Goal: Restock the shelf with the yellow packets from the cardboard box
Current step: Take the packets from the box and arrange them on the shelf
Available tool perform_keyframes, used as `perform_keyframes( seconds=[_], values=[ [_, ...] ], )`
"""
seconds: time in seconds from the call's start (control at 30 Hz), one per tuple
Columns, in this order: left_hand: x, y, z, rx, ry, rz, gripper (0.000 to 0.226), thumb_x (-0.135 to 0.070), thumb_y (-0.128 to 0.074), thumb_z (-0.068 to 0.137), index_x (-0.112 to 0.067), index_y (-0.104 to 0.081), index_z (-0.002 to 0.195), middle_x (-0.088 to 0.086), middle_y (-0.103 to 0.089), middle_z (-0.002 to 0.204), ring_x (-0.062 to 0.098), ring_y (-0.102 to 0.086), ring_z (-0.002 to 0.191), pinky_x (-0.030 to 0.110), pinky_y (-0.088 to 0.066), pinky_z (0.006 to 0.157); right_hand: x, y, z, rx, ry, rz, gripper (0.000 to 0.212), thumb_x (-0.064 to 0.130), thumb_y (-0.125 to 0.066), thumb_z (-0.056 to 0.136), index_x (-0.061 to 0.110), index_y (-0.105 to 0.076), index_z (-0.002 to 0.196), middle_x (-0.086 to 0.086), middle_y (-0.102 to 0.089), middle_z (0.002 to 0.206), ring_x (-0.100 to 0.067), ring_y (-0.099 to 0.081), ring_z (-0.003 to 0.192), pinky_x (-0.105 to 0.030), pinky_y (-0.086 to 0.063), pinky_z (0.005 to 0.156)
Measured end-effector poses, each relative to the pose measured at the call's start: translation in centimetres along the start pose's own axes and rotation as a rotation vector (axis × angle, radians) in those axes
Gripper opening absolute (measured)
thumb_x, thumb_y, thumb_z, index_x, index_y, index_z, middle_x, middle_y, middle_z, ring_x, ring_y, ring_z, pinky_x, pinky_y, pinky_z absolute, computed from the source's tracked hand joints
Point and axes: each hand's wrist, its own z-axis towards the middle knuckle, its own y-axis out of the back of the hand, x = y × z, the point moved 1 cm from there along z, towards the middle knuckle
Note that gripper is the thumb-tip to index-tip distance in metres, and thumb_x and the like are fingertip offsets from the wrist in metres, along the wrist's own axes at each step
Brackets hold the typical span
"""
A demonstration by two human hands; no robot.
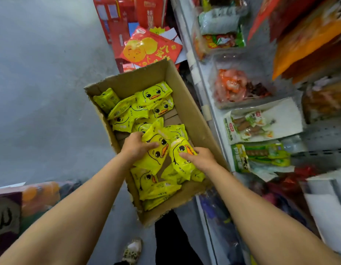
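Note:
An open cardboard box [187, 104] sits on the floor beside the shelf, with several yellow duck-face packets [156, 94] lying loose inside. My left hand [136, 146] grips one yellow packet [156, 159] in the middle of the box, thumb across its front. My right hand [200, 156] grips a second yellow packet [180, 163] just to the right of it, thumb on the duck print. Both packets sit slightly above the others.
The white shelf [208, 119] runs along the right, holding trays of snack packs [248, 127] and green packets [265, 155]. Red cartons [116, 18] and a red bag [150, 48] stand beyond the box. Grey floor spreads left. A shoe [132, 250] is below.

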Motion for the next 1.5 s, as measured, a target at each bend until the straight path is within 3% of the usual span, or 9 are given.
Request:
perform_keyframes(
  seconds=[0.17,0.27,0.47,0.67,0.83,0.97,1.13,1.37,1.5],
  values=[
    [-1.6,3.1,-9.3,0.059,-0.133,-0.04,0.083,-0.045,-0.082,0.071,-0.002,-0.05,0.134,0.01,-0.06,0.123,0.029,-0.057,0.113,0.035,-0.046,0.092,-1.0,1.1,-10.3,-0.157,0.041,0.349,0.046,0.049,-0.084,0.062,0.014,-0.072,0.088,-0.01,-0.076,0.092,-0.034,-0.071,0.093,-0.056,-0.055,0.087],
    [-2.5,4.7,-15.8,0.133,-0.225,-0.102,0.076,-0.03,-0.08,0.078,-0.003,-0.045,0.14,-0.002,-0.051,0.122,0.022,-0.055,0.109,0.028,-0.041,0.087,-0.5,1.9,-18.0,-0.236,0.07,0.563,0.02,0.017,-0.082,0.077,0.015,-0.065,0.087,-0.011,-0.074,0.091,-0.022,-0.07,0.076,-0.039,-0.06,0.069],
    [-6.9,7.5,-27.7,0.431,-0.396,0.027,0.048,-0.035,-0.087,0.065,-0.012,-0.067,0.103,0.014,-0.072,0.106,0.028,-0.07,0.091,0.044,-0.056,0.086,-2.2,5.5,-31.6,-0.502,0.252,0.76,0.047,0.001,-0.08,0.075,0.017,-0.061,0.115,-0.008,-0.073,0.102,-0.022,-0.071,0.08,-0.036,-0.06,0.069],
    [-12.9,5.1,-38.3,0.713,-0.606,0.346,0.105,-0.059,-0.094,0.028,-0.013,-0.067,0.119,0.008,-0.072,0.112,0.029,-0.067,0.107,0.049,-0.05,0.098,-5.6,9.9,-44.8,-0.714,0.264,0.907,0.014,0.007,-0.072,0.079,0.016,-0.065,0.087,-0.003,-0.068,0.076,-0.018,-0.065,0.062,-0.029,-0.054,0.057],
    [-16.0,1.9,-45.5,0.778,-0.745,0.381,0.106,-0.054,-0.096,0.026,-0.006,-0.067,0.115,0.016,-0.072,0.107,0.031,-0.071,0.095,0.043,-0.058,0.082,-9.2,13.5,-55.0,-0.879,0.368,0.843,0.033,0.012,-0.078,0.074,0.016,-0.065,0.104,-0.008,-0.074,0.092,-0.023,-0.07,0.074,-0.036,-0.06,0.063],
    [-17.6,-2.0,-50.6,0.869,-0.81,0.384,0.091,-0.047,-0.098,0.037,-0.007,-0.069,0.113,0.022,-0.07,0.111,0.039,-0.068,0.1,0.055,-0.054,0.086,-12.1,17.0,-63.2,-1.099,0.494,0.826,0.044,0.017,-0.083,0.07,0.025,-0.06,0.106,0.003,-0.071,0.089,-0.013,-0.067,0.073,-0.027,-0.054,0.065],
    [-19.7,-10.4,-59.5,1.004,-0.94,0.423,0.1,-0.044,-0.098,0.031,-0.005,-0.065,0.117,0.012,-0.072,0.111,0.026,-0.071,0.098,0.032,-0.059,0.073,-19.6,21.8,-73.1,-1.368,0.536,0.89,0.051,0.027,-0.086,0.072,0.017,-0.062,0.116,0.003,-0.07,0.098,-0.013,-0.067,0.08,-0.029,-0.054,0.068],
    [-21.0,-24.3,-71.9,1.039,-1.161,0.791,0.077,-0.052,-0.092,0.045,-0.015,-0.07,0.11,0.006,-0.073,0.11,0.027,-0.069,0.104,0.05,-0.05,0.098,-31.6,25.7,-82.4,-1.352,0.614,1.264,0.029,0.013,-0.077,0.083,0.014,-0.057,0.104,-0.005,-0.067,0.105,-0.027,-0.071,0.097,-0.037,-0.063,0.069],
    [-21.6,-31.4,-78.1,0.953,-1.299,0.974,0.083,-0.061,-0.087,0.045,-0.02,-0.068,0.115,-0.006,-0.072,0.111,0.018,-0.066,0.108,0.047,-0.048,0.102,-37.7,27.4,-86.2,-1.429,0.593,1.296,0.048,0.003,-0.073,0.081,0.014,-0.055,0.124,-0.009,-0.066,0.113,-0.028,-0.07,0.094,-0.041,-0.062,0.063]
  ],
)
